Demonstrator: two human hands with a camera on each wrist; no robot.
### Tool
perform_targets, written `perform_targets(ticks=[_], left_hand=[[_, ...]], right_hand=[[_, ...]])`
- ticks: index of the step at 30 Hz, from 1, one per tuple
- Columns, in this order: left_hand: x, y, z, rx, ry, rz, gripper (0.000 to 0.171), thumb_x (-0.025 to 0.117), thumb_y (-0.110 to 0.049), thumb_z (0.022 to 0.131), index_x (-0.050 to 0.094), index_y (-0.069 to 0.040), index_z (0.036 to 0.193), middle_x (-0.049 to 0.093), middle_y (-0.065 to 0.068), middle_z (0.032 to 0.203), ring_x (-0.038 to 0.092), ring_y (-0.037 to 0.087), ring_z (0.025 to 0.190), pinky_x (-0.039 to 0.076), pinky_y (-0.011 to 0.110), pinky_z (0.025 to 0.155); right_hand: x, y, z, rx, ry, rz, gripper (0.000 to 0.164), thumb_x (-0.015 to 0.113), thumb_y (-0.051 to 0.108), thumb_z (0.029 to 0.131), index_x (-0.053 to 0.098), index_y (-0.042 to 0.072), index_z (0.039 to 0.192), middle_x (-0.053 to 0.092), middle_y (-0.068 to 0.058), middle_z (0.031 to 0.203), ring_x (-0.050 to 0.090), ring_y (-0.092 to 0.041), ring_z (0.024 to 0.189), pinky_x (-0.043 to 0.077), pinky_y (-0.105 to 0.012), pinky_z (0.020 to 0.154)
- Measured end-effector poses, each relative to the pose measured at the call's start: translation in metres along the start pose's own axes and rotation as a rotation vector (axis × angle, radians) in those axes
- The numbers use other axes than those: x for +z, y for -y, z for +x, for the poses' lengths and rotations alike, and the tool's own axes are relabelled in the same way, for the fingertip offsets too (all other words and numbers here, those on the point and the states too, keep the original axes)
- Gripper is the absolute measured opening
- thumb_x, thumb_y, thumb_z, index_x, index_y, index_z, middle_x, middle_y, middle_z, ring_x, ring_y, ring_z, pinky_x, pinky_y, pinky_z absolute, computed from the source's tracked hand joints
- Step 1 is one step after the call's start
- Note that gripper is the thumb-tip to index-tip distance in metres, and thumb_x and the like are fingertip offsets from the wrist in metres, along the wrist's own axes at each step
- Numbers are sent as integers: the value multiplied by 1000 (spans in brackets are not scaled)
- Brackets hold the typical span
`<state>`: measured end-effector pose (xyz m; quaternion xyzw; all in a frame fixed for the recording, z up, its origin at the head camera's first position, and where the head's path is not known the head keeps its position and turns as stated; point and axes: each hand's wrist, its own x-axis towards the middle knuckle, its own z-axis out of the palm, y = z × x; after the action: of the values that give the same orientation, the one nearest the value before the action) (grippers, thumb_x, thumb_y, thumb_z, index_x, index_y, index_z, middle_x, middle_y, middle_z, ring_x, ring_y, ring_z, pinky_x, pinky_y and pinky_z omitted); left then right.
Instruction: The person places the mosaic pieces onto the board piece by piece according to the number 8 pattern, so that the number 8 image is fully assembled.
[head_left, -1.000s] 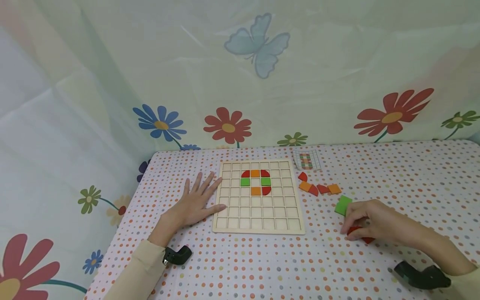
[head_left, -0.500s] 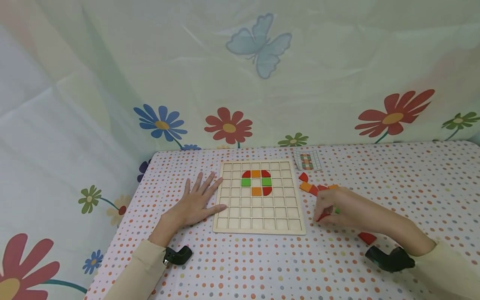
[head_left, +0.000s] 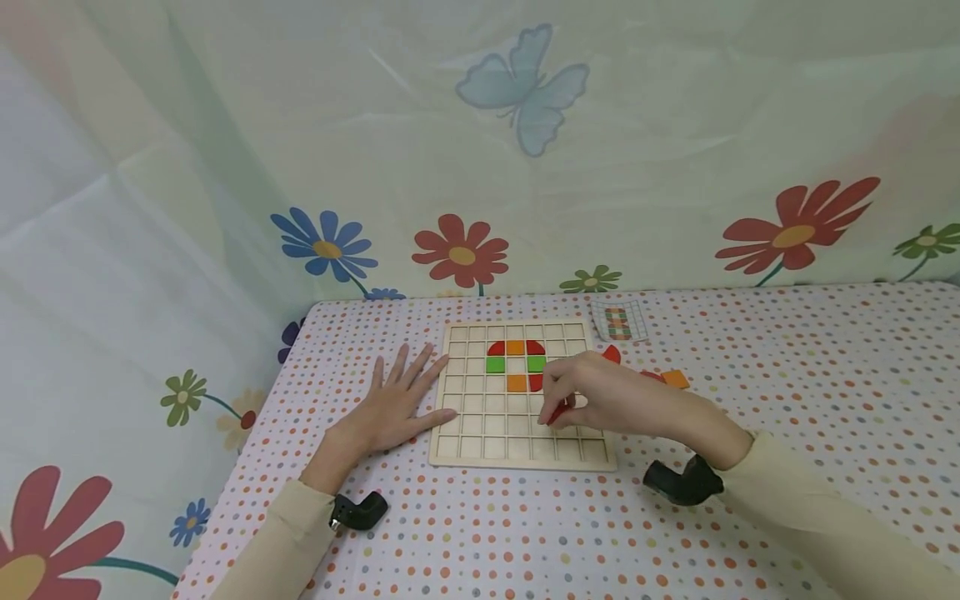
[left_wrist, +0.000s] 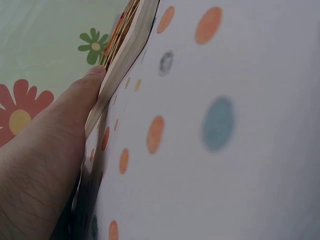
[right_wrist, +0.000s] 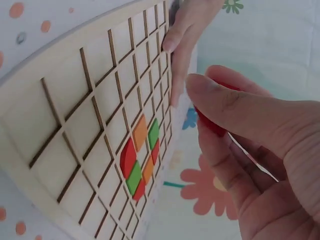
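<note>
My right hand (head_left: 592, 392) pinches a red quarter-round tile (right_wrist: 212, 120) between thumb and fingers, over the right part of the wooden grid board (head_left: 472, 450). In the board's cells lie red quarter-rounds (head_left: 497, 348), orange squares (head_left: 517, 383) and green squares (head_left: 496, 364), forming a ring with its lower left corner cell bare. My left hand (head_left: 393, 412) rests with spread, straight fingers at the board's left edge, thumb and fingertips on the frame. The left wrist view shows its thumb (left_wrist: 80, 95) against the board's side.
A small pattern card (head_left: 618, 322) lies beyond the board's upper right corner. To the right are a loose red quarter-round (head_left: 612, 354) and an orange square (head_left: 676, 379); my right forearm covers other pieces there. A flowered curtain (head_left: 660, 167) stands behind the dotted table (head_left: 465, 533).
My right hand has picked up a red quarter-round from the table at the right and carried it left, over the board. The left hand has stayed in place.
</note>
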<state>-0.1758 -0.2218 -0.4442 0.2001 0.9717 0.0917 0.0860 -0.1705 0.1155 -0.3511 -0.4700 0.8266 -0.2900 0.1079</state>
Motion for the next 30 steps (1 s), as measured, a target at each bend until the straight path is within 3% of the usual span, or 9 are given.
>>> perform_targets(ticks=[13,23,30], left_hand=[[0,-1,0,1,-10,27,90,50,-67,100,17,-22,170,6,10,176,-5,44,160,-3,73,121],[-2,-2,0,-2,-5,14,90,51,-67,100,17,-22,170,6,10,176,-5,44,160,-3,73,121],[-1,-1,1,-6,0,21,91,49,-69,100,15,-23,170,4,9,176,-7,43,160,-4,72,121]], right_hand=[[18,-4,15,2,-28,58,12,88,1,82,83,11,85,60,12,79,63,1,75,57,-21,70],[21,-17,28,25,-111,73,21,84,-3,85,83,5,104,65,6,86,64,-6,81,57,-24,73],[23,-33,47,109,-158,130,18,81,2,90,83,4,108,67,4,88,58,-11,80,49,-25,69]])
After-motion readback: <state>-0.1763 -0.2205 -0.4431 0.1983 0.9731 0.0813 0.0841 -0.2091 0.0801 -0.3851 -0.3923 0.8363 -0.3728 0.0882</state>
